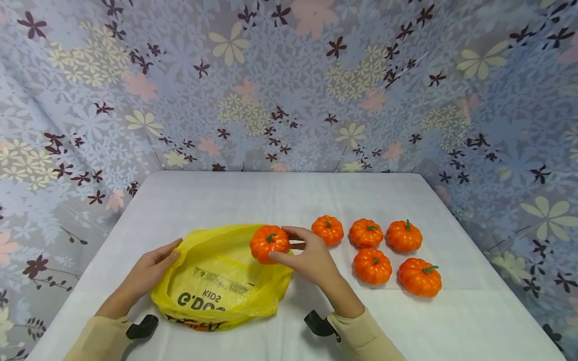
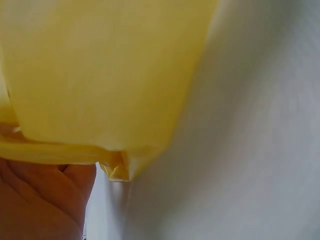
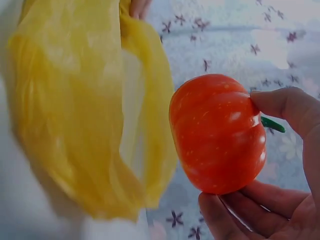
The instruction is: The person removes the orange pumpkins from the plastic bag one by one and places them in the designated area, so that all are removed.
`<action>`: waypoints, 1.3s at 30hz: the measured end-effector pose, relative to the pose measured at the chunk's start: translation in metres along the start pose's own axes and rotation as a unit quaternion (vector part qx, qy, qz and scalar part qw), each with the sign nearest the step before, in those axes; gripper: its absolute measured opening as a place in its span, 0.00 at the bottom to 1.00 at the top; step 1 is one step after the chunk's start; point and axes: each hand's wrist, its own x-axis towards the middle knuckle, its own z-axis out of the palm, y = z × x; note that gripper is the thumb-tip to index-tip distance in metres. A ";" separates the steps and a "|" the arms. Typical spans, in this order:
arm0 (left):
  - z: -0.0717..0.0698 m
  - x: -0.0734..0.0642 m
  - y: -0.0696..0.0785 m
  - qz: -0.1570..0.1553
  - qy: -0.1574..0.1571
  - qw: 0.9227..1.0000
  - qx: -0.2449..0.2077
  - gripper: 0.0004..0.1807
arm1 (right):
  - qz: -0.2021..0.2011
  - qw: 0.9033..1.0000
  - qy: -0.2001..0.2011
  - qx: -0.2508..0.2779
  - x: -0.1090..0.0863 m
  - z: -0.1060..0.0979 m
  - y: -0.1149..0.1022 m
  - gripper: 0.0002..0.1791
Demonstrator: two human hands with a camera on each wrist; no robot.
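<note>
My right hand [image 1: 311, 254] grips a small orange toy pumpkin [image 1: 269, 244] with a green stem, thumb on one side and fingers on the other. In the head view the pumpkin overlaps the right part of a yellow plastic bag's [image 1: 221, 273] wide mouth. The right wrist view shows the pumpkin [image 3: 217, 134] beside the bag [image 3: 70, 110], held between thumb and fingertips. At the bag's left edge, my left hand [image 1: 151, 268] pinches the rim between thumb and fingers. Dark printed letters show inside the bag.
Several more orange pumpkins stand on the white-covered table [image 1: 469, 321] to the right, among them one nearest the bag [image 1: 327, 230] and one at the front right [image 1: 420, 277]. A flowered cloth [image 1: 289, 90] hangs behind the table. Dark wrist devices [image 1: 142, 327] sit below both hands.
</note>
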 end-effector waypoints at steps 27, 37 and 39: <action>0.000 -0.002 0.002 -0.015 -0.007 1.000 -0.001 0.37 | 0.106 0.983 0.133 -0.073 -0.038 -0.061 0.041 0.39; 0.001 0.000 0.002 -0.007 -0.005 1.000 -0.004 0.38 | 0.108 0.978 0.125 -0.130 -0.046 -0.054 0.055 0.37; 0.002 0.000 0.001 -0.008 -0.005 1.000 -0.005 0.38 | 0.114 0.976 0.123 -0.139 -0.048 -0.053 0.056 0.37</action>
